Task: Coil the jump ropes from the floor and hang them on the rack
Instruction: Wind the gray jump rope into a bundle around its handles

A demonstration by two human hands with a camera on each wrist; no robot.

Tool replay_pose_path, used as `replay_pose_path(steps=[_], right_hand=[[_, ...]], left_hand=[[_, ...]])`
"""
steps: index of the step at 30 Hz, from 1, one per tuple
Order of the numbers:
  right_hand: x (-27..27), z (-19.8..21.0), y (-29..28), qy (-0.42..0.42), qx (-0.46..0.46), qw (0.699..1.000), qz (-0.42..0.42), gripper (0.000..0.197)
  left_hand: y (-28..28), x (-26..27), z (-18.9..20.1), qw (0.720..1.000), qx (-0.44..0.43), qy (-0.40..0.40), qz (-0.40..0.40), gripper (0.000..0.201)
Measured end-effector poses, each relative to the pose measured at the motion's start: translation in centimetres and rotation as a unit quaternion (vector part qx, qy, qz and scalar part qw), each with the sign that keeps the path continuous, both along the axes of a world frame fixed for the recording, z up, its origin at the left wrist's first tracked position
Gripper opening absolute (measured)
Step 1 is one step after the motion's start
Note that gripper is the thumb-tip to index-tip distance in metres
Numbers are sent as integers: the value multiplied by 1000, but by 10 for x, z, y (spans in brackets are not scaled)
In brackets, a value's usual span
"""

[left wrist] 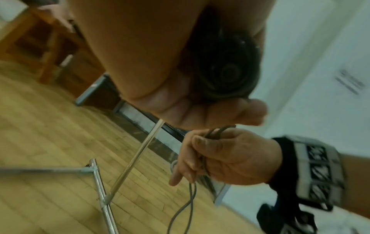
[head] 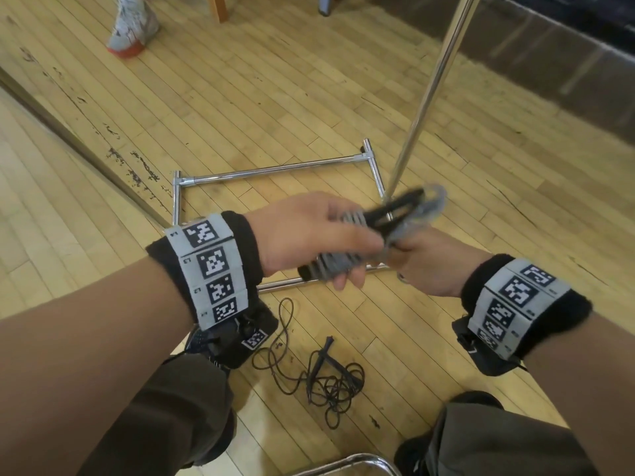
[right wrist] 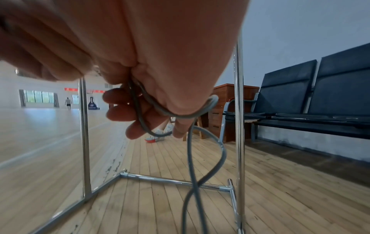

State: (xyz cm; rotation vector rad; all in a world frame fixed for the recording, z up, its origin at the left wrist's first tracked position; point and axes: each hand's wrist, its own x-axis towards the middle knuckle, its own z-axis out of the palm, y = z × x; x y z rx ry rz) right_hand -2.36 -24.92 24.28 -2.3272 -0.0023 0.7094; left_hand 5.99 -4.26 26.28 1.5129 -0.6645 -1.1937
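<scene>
the left hand (head: pixel 309 235) has its fingers (head: pixel 347 280) curled round a bundle of grey rope (head: pixel 343 261) coils and black handles (head: pixel 395 211), clamped on it. just beside it the right hand (left wrist: pixel 224 158) has its fingers (left wrist: pixel 188 159) closed on a strand of the same rope, pinching it — a loose grey loop (right wrist: pixel 200 158) hangs down from that hand and twists over itself above the floor.

the bundle sits in front of the chrome rack (head: pixel 275 170), whose upright pole (head: pixel 429 94) rises just behind the hands. a second rope, thin and dark (head: pixel 326 372), lies in a tangled heap on the wooden floor (head: pixel 240 97) near the person's legs, not yet coiled.

judging from this, the grey rope is mid-coil. the risks: the hanging loop may kink into the bundle if the twist is not turned out, the coils may spring loose if the left grip eases, and the swinging slack could catch on the pole. the dark rope looks knotted and will likely need untangling first.
</scene>
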Motion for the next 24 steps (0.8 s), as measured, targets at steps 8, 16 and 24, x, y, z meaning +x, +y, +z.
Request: replay_pose_path(steps=[8, 16, 24], right_hand=[[0, 11, 21, -68, -224, 955, 180, 24], [-3, 32, 32, -128, -226, 960, 103, 22], [0, 27, 24, -66, -20, 997, -28, 20]], left_hand=[[-9, -32, -22, 883, 330, -212, -256, 26], [-5, -3, -26, 905, 320, -271, 74, 15], [1, 3, -18, 963, 25, 82, 254, 20]])
